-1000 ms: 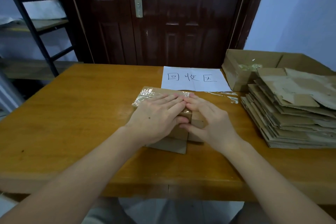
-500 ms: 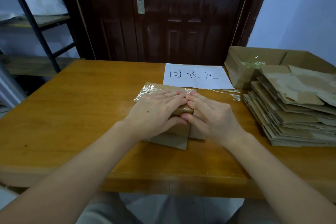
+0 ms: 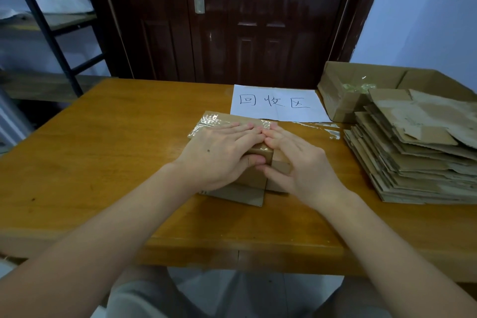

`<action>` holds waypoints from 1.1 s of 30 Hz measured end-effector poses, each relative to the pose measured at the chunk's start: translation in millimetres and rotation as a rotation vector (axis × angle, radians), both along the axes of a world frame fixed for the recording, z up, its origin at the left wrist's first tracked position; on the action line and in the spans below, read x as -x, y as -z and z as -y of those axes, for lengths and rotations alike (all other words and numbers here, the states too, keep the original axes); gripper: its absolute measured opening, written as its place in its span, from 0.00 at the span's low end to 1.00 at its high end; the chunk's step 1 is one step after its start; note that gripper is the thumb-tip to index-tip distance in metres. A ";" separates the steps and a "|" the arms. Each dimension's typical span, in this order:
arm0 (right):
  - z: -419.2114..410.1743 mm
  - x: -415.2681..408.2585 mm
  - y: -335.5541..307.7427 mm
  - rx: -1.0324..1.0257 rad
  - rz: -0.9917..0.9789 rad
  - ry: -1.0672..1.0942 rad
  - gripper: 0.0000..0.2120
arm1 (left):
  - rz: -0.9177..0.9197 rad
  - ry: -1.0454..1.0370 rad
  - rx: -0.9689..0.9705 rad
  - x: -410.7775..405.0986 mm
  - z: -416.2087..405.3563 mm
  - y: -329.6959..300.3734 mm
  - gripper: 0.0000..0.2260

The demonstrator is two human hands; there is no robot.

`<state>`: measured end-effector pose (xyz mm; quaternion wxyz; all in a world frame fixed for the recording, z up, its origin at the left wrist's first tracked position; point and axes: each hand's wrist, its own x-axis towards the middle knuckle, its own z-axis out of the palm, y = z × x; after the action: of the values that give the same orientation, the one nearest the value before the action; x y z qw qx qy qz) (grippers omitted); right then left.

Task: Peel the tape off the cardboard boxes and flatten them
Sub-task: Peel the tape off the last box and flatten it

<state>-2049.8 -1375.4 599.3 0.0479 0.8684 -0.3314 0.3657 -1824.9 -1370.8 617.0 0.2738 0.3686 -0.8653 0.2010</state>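
Almost nothing has moved since the earlier frames: your left hand (image 3: 219, 155) and right hand (image 3: 302, 162) still lie side by side on the small brown cardboard box wrapped in clear glossy tape (image 3: 254, 181), fingers fairly straight, thumbs curled at its near face. The box sits mid-way across the orange-brown wooden desk (image 3: 103, 162), nearer its far edge, just before the white paper sheet with handwritten characters (image 3: 277, 103). It looks light and thin-walled, likely to crush easily, with slippery film; pick at a wrinkled tape edge on its far left. The stack of flattened brown cardboard (image 3: 418, 157) lies by the right edge.
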 end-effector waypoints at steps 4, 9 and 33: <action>2.9 4.5 -8.2 0.074 -0.034 -0.066 0.21 | 0.063 -0.019 -0.109 -6.6 -5.8 -7.3 0.28; -0.6 5.4 -15.6 0.016 -0.080 -0.057 0.21 | 0.047 -0.035 -0.092 -3.2 -3.4 -2.0 0.27; -12.3 -10.1 -4.6 0.053 0.035 -0.045 0.15 | 0.054 -0.079 -0.194 -3.3 -10.0 -13.0 0.33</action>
<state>-2039.6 -1363.1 603.9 0.0569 0.8677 -0.3026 0.3903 -1821.6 -1360.8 630.0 0.2055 0.4216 -0.8726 0.1366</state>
